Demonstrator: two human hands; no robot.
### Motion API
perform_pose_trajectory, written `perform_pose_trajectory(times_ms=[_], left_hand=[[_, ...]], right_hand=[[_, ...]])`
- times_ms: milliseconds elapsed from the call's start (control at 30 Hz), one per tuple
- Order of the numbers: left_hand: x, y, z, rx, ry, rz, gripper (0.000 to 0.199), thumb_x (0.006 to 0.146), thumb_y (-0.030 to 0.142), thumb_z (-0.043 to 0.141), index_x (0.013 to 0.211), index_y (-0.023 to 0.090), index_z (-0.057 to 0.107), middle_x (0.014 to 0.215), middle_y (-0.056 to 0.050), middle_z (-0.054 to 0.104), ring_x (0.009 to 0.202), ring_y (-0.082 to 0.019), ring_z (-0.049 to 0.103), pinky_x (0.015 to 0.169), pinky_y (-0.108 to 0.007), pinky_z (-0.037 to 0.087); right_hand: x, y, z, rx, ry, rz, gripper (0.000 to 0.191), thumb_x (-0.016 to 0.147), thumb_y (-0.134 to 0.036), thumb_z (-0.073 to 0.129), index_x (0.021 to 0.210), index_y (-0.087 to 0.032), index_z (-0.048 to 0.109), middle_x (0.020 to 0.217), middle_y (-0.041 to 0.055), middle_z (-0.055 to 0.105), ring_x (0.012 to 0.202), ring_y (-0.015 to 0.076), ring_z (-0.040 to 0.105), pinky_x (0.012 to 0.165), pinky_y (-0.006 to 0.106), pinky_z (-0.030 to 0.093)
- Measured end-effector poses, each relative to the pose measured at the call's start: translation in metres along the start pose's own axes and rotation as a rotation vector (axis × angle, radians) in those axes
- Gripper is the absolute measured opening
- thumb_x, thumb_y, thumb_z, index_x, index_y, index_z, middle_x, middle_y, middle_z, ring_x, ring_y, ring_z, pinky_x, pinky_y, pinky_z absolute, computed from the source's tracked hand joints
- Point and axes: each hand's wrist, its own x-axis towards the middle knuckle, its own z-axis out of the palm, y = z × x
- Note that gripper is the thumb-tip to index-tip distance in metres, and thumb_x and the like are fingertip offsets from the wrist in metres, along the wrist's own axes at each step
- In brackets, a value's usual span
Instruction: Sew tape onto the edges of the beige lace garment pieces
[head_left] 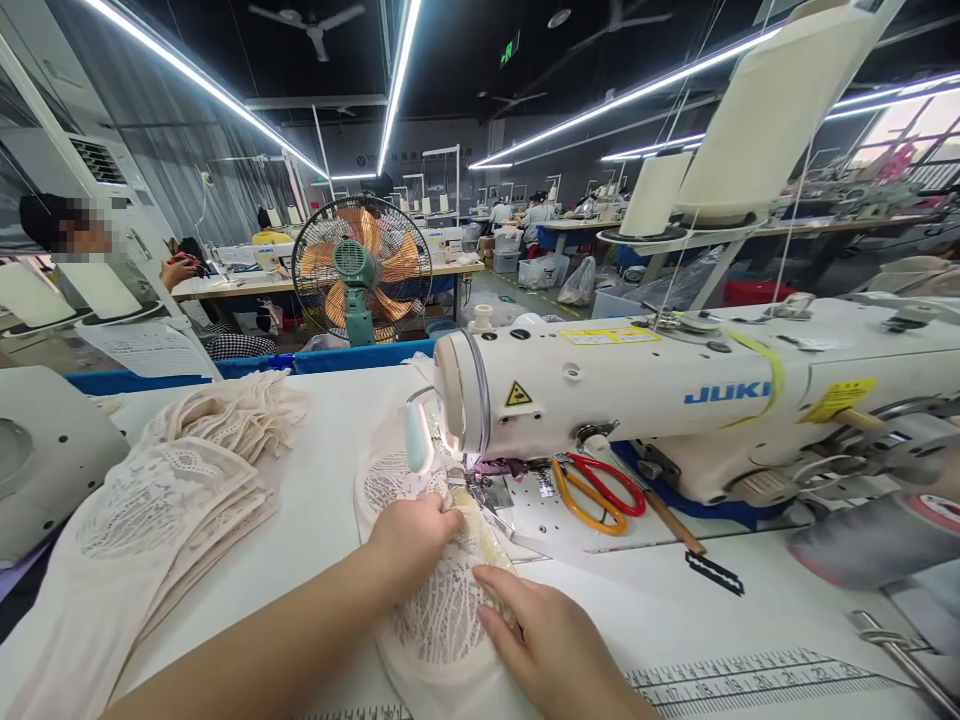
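A cream lace bra lies on the white table, its far end running under the needle area of the sewing machine. Close to the presser foot, my left hand is closed, thumb and fingers pinching the lace edge. My right hand rests on the near part of the bra, fingers stretched out and apart on the lace. Between the hands runs a pale, shiny strip along the bra. The needle itself is hard to make out behind a white, lit lamp.
A stack of similar lace pieces lies at left. Red- and orange-handled scissors rest on the machine bed, beside a wooden-handled blade. A grey thread cone is at right, and a printed ruler crosses the front. A fan stands beyond.
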Motion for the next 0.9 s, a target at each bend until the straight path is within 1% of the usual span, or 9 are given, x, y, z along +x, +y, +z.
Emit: perform_pose_trajectory(times_ms=[100, 200, 300, 400, 567, 733, 900], left_hand=[[0.002, 0.003, -0.002, 0.029, -0.01, 0.01, 0.037, 0.078, 0.016, 0.046, 0.112, 0.022, 0.059, 0.092, -0.008, 0.062, 0.071, -0.025, 0.062, 0.057, -0.03, 0.043], [0.005, 0.006, -0.005, 0.028, -0.022, 0.01, 0.044, 0.076, 0.013, 0.047, 0.118, 0.021, 0.057, 0.091, -0.008, 0.064, 0.073, -0.026, 0.063, 0.057, -0.03, 0.043], [0.007, 0.007, -0.008, 0.014, -0.034, 0.004, 0.05, 0.072, 0.011, 0.049, 0.121, 0.021, 0.056, 0.091, -0.007, 0.065, 0.075, -0.026, 0.064, 0.056, -0.029, 0.044], [0.01, 0.007, -0.009, -0.003, -0.041, -0.006, 0.049, 0.073, 0.012, 0.048, 0.12, 0.022, 0.056, 0.094, -0.007, 0.066, 0.079, -0.027, 0.065, 0.058, -0.03, 0.046], [0.017, 0.009, -0.013, -0.016, -0.057, -0.031, 0.055, 0.07, 0.012, 0.051, 0.124, 0.022, 0.054, 0.098, -0.008, 0.067, 0.082, -0.028, 0.066, 0.059, -0.031, 0.048], [0.021, 0.01, -0.015, -0.024, -0.043, -0.037, 0.048, 0.072, 0.01, 0.05, 0.118, 0.022, 0.058, 0.096, -0.007, 0.068, 0.08, -0.027, 0.066, 0.06, -0.03, 0.048], [0.02, 0.007, -0.011, -0.031, -0.007, -0.035, 0.044, 0.076, 0.012, 0.049, 0.117, 0.023, 0.058, 0.097, -0.007, 0.067, 0.083, -0.026, 0.066, 0.062, -0.031, 0.049]], right_hand=[[0.003, 0.001, -0.003, -0.059, -0.03, 0.016, 0.043, 0.087, -0.023, 0.037, 0.123, -0.016, 0.058, 0.098, 0.0086, 0.073, 0.087, 0.0244, 0.067, 0.071, 0.031, 0.05], [0.007, 0.001, -0.006, -0.112, -0.063, 0.043, 0.046, 0.087, -0.019, 0.034, 0.128, -0.013, 0.054, 0.096, 0.0094, 0.073, 0.086, 0.0257, 0.068, 0.07, 0.034, 0.05], [0.01, 0.002, -0.008, -0.144, -0.103, 0.06, 0.048, 0.087, -0.016, 0.034, 0.131, -0.011, 0.05, 0.092, 0.0095, 0.073, 0.084, 0.0261, 0.068, 0.068, 0.035, 0.05], [0.013, 0.003, -0.01, -0.157, -0.12, 0.077, 0.049, 0.087, -0.015, 0.034, 0.133, -0.01, 0.047, 0.092, 0.01, 0.073, 0.083, 0.0262, 0.067, 0.068, 0.035, 0.05], [0.021, 0.003, -0.013, -0.186, -0.141, 0.093, 0.049, 0.087, -0.016, 0.034, 0.133, -0.01, 0.047, 0.09, 0.0112, 0.073, 0.084, 0.0279, 0.067, 0.067, 0.036, 0.049], [0.025, 0.005, -0.012, -0.16, -0.129, 0.088, 0.049, 0.087, -0.017, 0.033, 0.133, -0.009, 0.048, 0.09, 0.0108, 0.073, 0.083, 0.0268, 0.067, 0.066, 0.034, 0.048], [0.025, 0.007, -0.012, -0.163, -0.131, 0.103, 0.049, 0.087, -0.018, 0.033, 0.132, -0.01, 0.049, 0.09, 0.0102, 0.073, 0.084, 0.0269, 0.067, 0.065, 0.033, 0.047]])
